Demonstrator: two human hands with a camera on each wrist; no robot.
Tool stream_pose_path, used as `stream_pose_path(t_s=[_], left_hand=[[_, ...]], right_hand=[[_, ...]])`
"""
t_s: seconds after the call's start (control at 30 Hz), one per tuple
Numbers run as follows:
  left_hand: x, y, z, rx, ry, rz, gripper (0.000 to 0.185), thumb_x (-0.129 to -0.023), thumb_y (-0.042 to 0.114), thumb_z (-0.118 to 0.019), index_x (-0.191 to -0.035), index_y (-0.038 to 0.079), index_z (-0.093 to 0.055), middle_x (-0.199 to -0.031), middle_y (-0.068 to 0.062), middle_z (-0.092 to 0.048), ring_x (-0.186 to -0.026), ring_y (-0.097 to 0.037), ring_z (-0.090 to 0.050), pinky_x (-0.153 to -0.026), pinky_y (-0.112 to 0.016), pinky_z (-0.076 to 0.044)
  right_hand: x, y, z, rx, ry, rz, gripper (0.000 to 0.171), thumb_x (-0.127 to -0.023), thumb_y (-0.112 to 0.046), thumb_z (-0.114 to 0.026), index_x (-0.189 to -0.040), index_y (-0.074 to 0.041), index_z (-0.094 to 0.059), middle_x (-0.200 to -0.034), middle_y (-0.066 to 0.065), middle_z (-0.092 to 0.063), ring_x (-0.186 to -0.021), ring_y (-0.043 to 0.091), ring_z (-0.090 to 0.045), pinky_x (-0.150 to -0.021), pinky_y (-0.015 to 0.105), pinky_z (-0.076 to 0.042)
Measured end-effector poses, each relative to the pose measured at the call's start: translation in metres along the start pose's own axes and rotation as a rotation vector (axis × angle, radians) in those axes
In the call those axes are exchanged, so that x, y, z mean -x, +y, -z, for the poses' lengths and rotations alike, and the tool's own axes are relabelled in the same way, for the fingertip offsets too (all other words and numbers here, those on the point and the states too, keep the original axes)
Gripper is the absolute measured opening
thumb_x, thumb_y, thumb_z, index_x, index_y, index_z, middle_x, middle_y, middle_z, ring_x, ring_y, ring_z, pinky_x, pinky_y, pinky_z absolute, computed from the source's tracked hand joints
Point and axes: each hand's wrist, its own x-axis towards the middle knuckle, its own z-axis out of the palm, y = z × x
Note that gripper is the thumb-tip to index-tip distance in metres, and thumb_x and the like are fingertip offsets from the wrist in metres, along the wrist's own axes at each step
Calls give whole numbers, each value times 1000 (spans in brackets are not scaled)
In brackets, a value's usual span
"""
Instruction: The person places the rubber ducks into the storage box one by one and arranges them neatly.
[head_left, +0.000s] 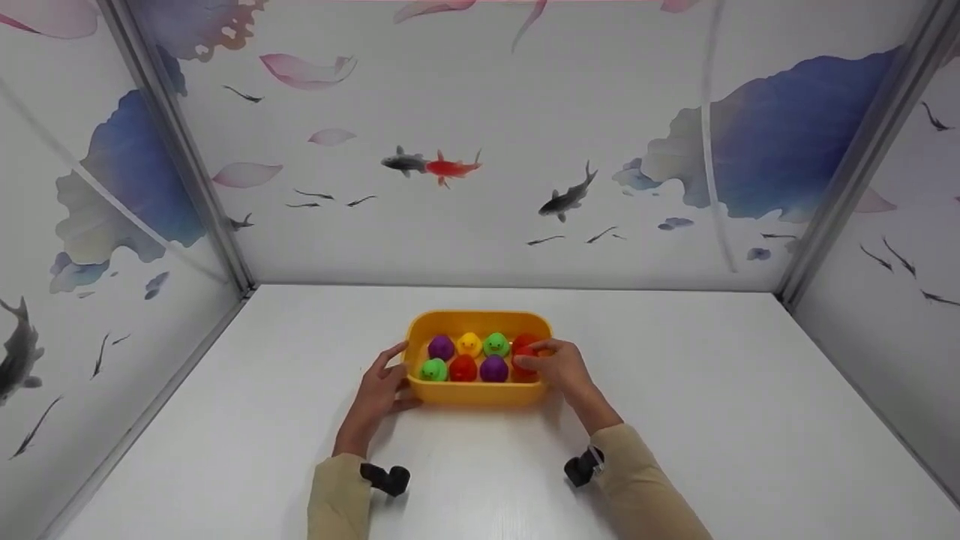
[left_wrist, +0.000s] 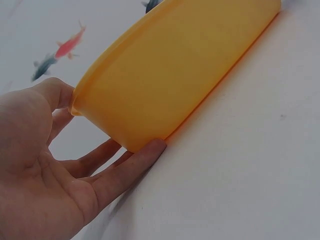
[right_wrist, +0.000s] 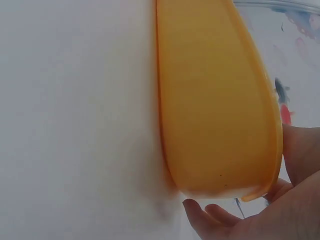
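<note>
White table (head_left: 675, 420): left hand (head_left: 379, 394) flat against yellow tub (head_left: 480, 394); right hand (head_left: 559, 367) pinches red duck (head_left: 524, 351).

White booth with painted fish walls

A white tabletop (head_left: 750, 420) fills the floor of the booth, lit evenly and softly. Behind it rises the back wall (head_left: 495, 247), printed with a red goldfish (head_left: 450, 168), dark fish, pink petals and a blue lotus leaf (head_left: 795, 135). Left and right of the back wall, grey metal corner posts (head_left: 180, 150) join it to side walls carrying the same print.
</note>
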Motion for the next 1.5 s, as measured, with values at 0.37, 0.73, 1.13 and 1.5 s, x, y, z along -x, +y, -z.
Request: stream_pose_path(t_s=[0.37,0.73,1.13,1.5], left_hand=[[-1,0,0,-17,-6,4,49,-104,24,-49,-152,30,-42,-143,-19,-54,-113,-27,-65,-84,-39,-63],[-3,0,0,-19,-3,13,49,-103,26,-50,-151,31,-42,-143,-18,-54,-110,-26,-65,-84,-38,-63],[0,-1,1,8,-15,-15,49,-103,24,-50,-152,27,-42,-140,-21,-54,-107,-25,-66,-83,-40,-63],[1,0,1,2,-7,-12,48,-103,25,-50,-151,28,-43,-139,-20,-56,-105,-24,-67,-83,-38,-63]], right_hand=[[3,-1,-2,77,19,38,36,-85,-24,-79,-113,-3,-70,-123,16,-64,-111,28,-56,-99,35,-56],[3,-2,-2,209,25,42,34,-85,-24,-80,-110,-3,-71,-118,14,-66,-101,24,-59,-93,33,-59],[-1,1,-1,256,9,45,31,-82,-26,-82,-103,-4,-74,-112,11,-69,-95,22,-59,-84,30,-57],[-6,-1,3,152,-47,52,44,-91,-30,-73,-126,-5,-67,-136,17,-59,-121,29,-55,-105,38,-54]])
